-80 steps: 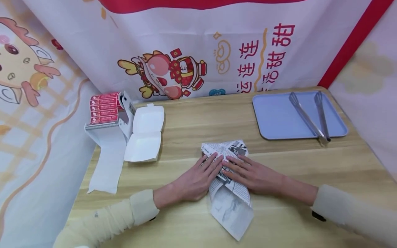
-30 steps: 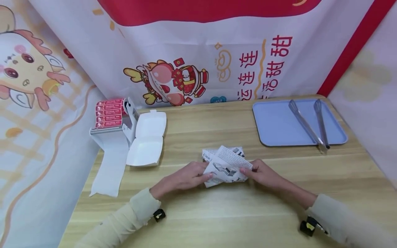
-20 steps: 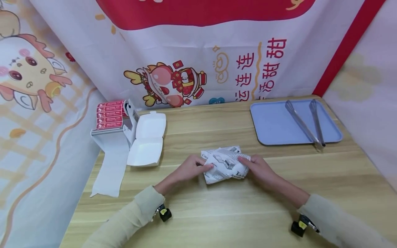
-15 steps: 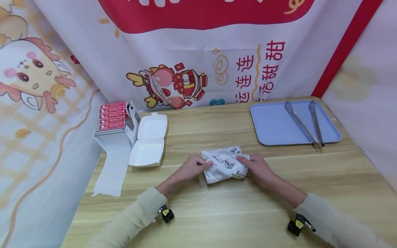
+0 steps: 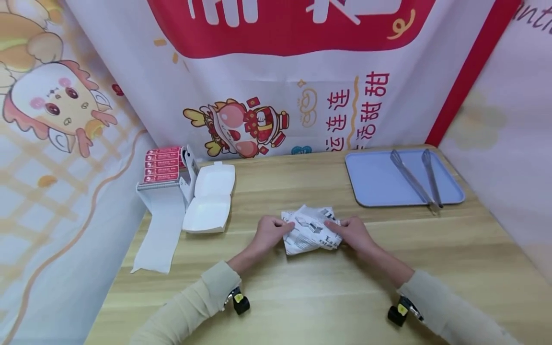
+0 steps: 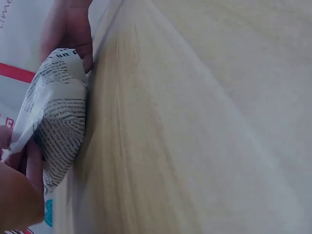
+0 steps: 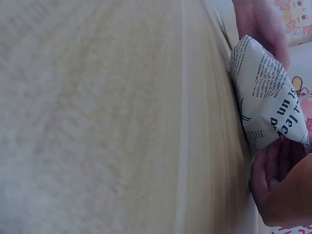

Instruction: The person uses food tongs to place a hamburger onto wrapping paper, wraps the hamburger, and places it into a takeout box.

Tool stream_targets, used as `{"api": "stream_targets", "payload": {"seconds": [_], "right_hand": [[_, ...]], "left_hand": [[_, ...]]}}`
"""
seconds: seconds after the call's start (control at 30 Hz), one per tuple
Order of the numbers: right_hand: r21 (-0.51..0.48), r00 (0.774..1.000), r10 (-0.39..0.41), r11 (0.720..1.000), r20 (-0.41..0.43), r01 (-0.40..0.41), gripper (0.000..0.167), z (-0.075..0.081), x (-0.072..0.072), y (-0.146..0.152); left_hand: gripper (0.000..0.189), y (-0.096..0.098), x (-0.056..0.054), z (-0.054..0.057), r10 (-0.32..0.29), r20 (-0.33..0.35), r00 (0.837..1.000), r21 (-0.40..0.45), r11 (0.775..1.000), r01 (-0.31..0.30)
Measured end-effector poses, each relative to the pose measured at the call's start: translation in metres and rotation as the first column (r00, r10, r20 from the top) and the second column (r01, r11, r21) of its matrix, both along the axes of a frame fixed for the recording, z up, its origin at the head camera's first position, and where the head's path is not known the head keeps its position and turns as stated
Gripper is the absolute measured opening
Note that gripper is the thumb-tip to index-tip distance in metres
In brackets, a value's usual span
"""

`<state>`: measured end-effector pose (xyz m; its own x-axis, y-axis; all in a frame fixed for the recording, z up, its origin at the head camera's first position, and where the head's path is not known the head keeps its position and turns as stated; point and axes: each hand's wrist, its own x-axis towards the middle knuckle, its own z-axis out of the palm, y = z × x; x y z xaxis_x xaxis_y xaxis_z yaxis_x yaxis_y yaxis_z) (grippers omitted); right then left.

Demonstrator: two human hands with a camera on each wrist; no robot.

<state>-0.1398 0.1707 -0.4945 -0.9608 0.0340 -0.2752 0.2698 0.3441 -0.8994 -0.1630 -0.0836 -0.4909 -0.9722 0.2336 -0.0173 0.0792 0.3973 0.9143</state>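
Note:
A parcel folded from newsprint-patterned wrapping paper (image 5: 309,232) is held between both hands over the middle of the table; whatever is inside it is hidden. My left hand (image 5: 269,231) pinches its left end, thumb on top and fingers underneath. At the opposite end my right hand (image 5: 354,233) grips the paper the same way. In the left wrist view the printed wrapper (image 6: 61,107) bulges between the two hands. The right wrist view shows the wrapper (image 7: 265,95) with larger dark lettering close to the right hand (image 7: 282,180).
An open white takeaway box (image 5: 209,199) stands at the left beside a label dispenser (image 5: 166,170) with red stickers and a hanging backing strip (image 5: 159,235). Back right, metal tongs (image 5: 414,179) lie on a blue tray (image 5: 371,182). Printed cloth hangs behind the table.
Earlier both hands lay flat on the paper, whose long tail pointed toward me. That tail is now folded over, and both hands grip the parcel's ends. The head view has tilted up.

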Motion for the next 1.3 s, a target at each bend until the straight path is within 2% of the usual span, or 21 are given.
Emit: {"api": "stream_targets", "payload": {"seconds": [0.1,0.17,0.2,0.27,0.33,0.37,0.4,0.47,0.53,0.57,0.6,0.63,0.67,0.73,0.77,0.8,0.93,1.03,1.17,1.23,1.3], "right_hand": [[0.087,1.000,0.013,0.996,-0.005,-0.013,0.049,-0.009,0.002,-0.002],[0.109,1.000,0.017,0.994,-0.007,-0.016,0.051,-0.012,0.003,-0.003],[0.111,1.000,0.018,0.994,-0.012,-0.016,0.050,-0.012,0.003,-0.003],[0.127,1.000,0.015,0.992,-0.010,-0.013,0.050,-0.009,0.002,-0.003],[0.132,1.000,0.019,0.991,-0.015,-0.017,0.050,-0.006,-0.001,-0.001],[0.137,1.000,0.023,0.990,-0.021,-0.020,0.050,-0.003,-0.002,0.000],[0.144,0.999,0.025,0.989,-0.026,-0.021,0.050,-0.002,-0.004,0.000],[0.145,0.999,0.029,0.989,-0.035,-0.024,0.051,0.001,-0.005,0.001],[0.142,0.999,0.031,0.989,-0.038,-0.025,0.052,0.000,-0.004,0.001],[0.140,0.999,0.036,0.990,-0.038,-0.031,0.052,0.000,-0.004,0.000],[0.142,0.998,0.042,0.989,-0.036,-0.037,0.053,0.000,-0.004,0.000],[0.146,0.998,0.049,0.988,-0.038,-0.043,0.053,0.000,-0.004,-0.001],[0.161,0.997,0.060,0.986,-0.041,-0.052,0.054,0.000,-0.004,-0.001],[0.198,0.993,0.104,0.976,-0.050,-0.092,0.057,0.000,-0.006,0.000],[0.222,0.991,0.124,0.969,-0.056,-0.109,0.057,0.001,-0.007,0.002],[0.249,0.988,0.142,0.961,-0.062,-0.123,0.057,0.003,-0.008,0.004],[0.331,0.968,0.217,0.929,-0.125,-0.165,0.050,0.013,-0.014,0.019],[0.374,0.937,0.252,0.915,-0.240,-0.150,0.035,0.022,-0.019,0.027],[0.398,0.859,0.317,0.905,-0.401,-0.148,0.018,0.031,-0.026,0.026],[0.429,0.814,0.391,0.882,-0.431,-0.197,0.026,0.034,-0.031,0.019],[0.480,0.770,0.485,0.835,-0.414,-0.269,0.040,0.035,-0.036,0.010]], "left_hand": [[0.034,0.001,0.002,-0.005,0.007,-0.095,0.995,-0.107,0.994,-0.017],[0.033,0.002,0.002,-0.006,-0.019,-0.173,0.985,-0.219,0.975,-0.019],[0.030,0.003,0.002,-0.006,-0.035,-0.210,0.977,-0.279,0.960,-0.025],[0.025,0.005,-0.002,-0.002,-0.091,-0.301,0.949,-0.412,0.910,-0.044],[0.031,0.010,-0.006,0.008,-0.179,-0.386,0.905,-0.536,0.842,-0.062],[0.035,0.014,-0.008,0.014,-0.240,-0.417,0.876,-0.588,0.806,-0.059],[0.041,0.018,-0.010,0.019,-0.318,-0.439,0.840,-0.645,0.763,-0.049],[0.046,0.028,-0.009,0.032,-0.483,-0.425,0.766,-0.761,0.649,-0.013],[0.044,0.038,-0.006,0.039,-0.599,-0.367,0.711,-0.842,0.539,0.019],[0.041,0.043,-0.003,0.043,-0.640,-0.334,0.692,-0.874,0.486,0.027],[0.039,0.047,0.000,0.045,-0.656,-0.305,0.691,-0.895,0.446,0.028],[0.035,0.050,0.003,0.047,-0.648,-0.288,0.705,-0.905,0.424,0.020],[0.034,0.053,0.005,0.048,-0.632,-0.284,0.721,-0.909,0.418,0.009],[0.036,0.058,0.008,0.048,-0.597,-0.288,0.748,-0.906,0.423,-0.011],[0.038,0.059,0.009,0.047,-0.583,-0.289,0.760,-0.904,0.428,-0.016],[0.040,0.059,0.010,0.046,-0.558,-0.291,0.777,-0.895,0.445,-0.016],[0.038,0.054,0.008,0.041,-0.527,-0.291,0.798,-0.882,0.471,-0.010],[0.037,0.047,0.003,0.038,-0.530,-0.296,0.794,-0.869,0.495,0.006],[0.036,0.037,-0.004,0.034,-0.552,-0.306,0.776,-0.846,0.531,0.045],[0.036,0.033,-0.007,0.031,-0.562,-0.316,0.765,-0.836,0.547,0.056],[0.039,0.031,-0.011,0.027,-0.573,-0.327,0.752,-0.835,0.548,0.055]]}}
